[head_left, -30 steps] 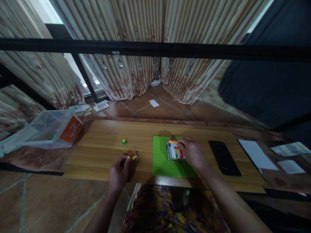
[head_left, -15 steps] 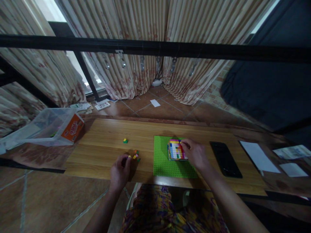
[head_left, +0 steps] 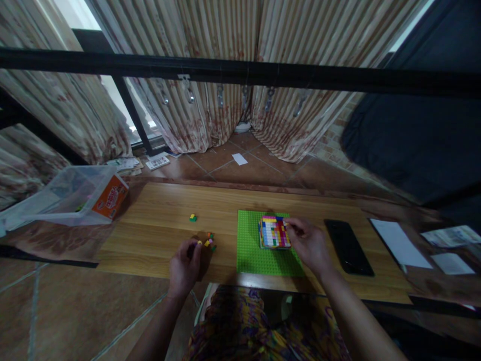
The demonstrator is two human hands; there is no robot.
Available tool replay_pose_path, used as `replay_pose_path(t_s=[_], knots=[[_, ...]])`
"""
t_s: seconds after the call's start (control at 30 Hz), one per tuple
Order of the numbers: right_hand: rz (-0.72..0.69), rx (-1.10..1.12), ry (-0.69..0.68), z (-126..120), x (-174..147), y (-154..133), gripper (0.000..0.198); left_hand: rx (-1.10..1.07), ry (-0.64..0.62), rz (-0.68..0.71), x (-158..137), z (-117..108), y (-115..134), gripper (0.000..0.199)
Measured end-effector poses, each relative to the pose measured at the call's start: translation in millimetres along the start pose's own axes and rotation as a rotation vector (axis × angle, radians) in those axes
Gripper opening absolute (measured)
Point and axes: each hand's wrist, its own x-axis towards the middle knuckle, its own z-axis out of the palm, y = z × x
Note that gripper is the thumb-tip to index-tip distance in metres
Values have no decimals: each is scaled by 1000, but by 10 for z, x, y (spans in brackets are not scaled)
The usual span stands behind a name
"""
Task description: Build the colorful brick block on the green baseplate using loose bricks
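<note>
A low block of many-coloured building bricks (head_left: 275, 233) sits on the green baseplate (head_left: 250, 258). My right hand (head_left: 308, 243) is at the block's right side, fingertips bent against its upper right edge; whether a brick lies between them is hidden. On the wood to the left, my left hand (head_left: 185, 264) pinches a small yellow brick (head_left: 199, 243) between thumb and finger. Just right of it lie several loose small bricks (head_left: 207, 243) in orange, yellow, pink and green. Farther back is a yellow and green brick pair (head_left: 193, 217).
A black phone (head_left: 348, 246) lies on the wooden board (head_left: 150, 215), right of the baseplate. White paper (head_left: 400, 242) is beyond it. At the far left stands a clear plastic bin (head_left: 86, 200) with an orange label. A dark bar (head_left: 233, 71) crosses behind the table.
My right hand has shifted slightly right along the brick block, uncovering more of its top right corner. My left hand stays nearly still with the yellow brick.
</note>
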Motion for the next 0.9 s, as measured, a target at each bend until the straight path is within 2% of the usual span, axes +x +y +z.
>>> replay_pose_path(t_s=[0.13, 0.27, 0.9], knots=[[-148, -238, -86, -14, -1, -90, 32, 4, 8, -3, -5, 1, 2, 27], [-175, -373, -145, 9, 19, -126, 36, 11, 13, -2, -11, 10, -23, 26], [-188, -354, -171, 104, 49, -39, 36, 19, 13, 7, -22, 11, -8, 26]])
